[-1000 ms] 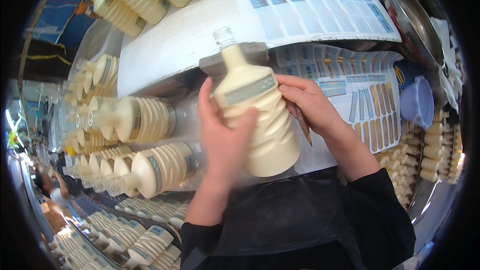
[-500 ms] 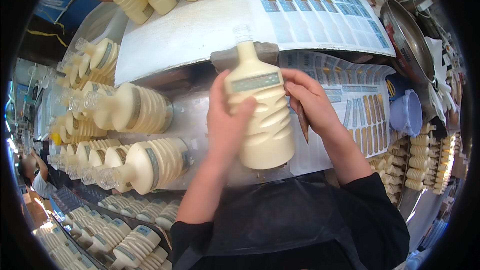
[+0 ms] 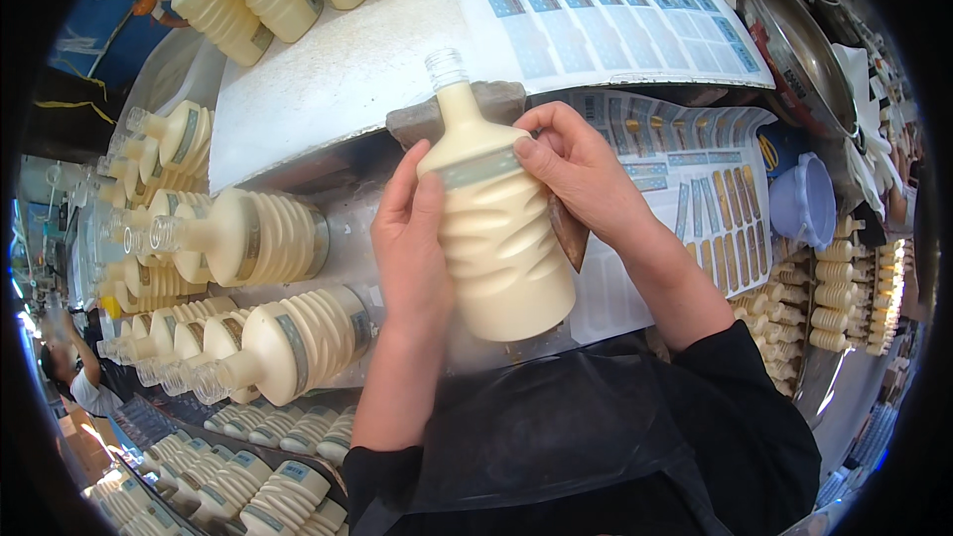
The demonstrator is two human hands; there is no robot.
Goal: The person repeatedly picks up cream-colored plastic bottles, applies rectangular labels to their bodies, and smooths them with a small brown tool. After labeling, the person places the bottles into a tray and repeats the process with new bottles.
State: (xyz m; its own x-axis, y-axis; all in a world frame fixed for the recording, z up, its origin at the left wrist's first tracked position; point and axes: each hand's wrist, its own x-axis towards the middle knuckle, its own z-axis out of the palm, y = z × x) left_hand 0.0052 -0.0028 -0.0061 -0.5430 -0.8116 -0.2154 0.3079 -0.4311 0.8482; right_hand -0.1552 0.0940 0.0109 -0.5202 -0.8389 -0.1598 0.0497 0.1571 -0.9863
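A cream bottle [image 3: 506, 278] with a clear glass neck and wavy ridged sides leans back in front of me, its shoulder against a grey block [image 3: 409, 123]. Around its upper body runs a grey-green patterned label strip [image 3: 478, 167]. My left hand [image 3: 409, 253] grips the bottle's left side, the thumb close to the strip's left end. At the strip's right end, the thumb and fingers of my right hand [image 3: 581, 174] pinch against the shoulder. Tucked in that same hand is a brown pointed tool [image 3: 568, 231], tip downward; its upper part is hidden.
Several similar bottles [image 3: 298, 337] lie at left; others [image 3: 233, 5] stand on the white board [image 3: 328, 69]. Label sheets [image 3: 596, 35] cover the board's right part, with more sheets [image 3: 720, 203] below. A lavender bucket [image 3: 806, 203] and metal pan [image 3: 799, 50] are at right.
My left thumb has moved from the bottle's ridged front up toward the label's left end. My right thumb now presses at the strip's right end. The whole view has shifted slightly.
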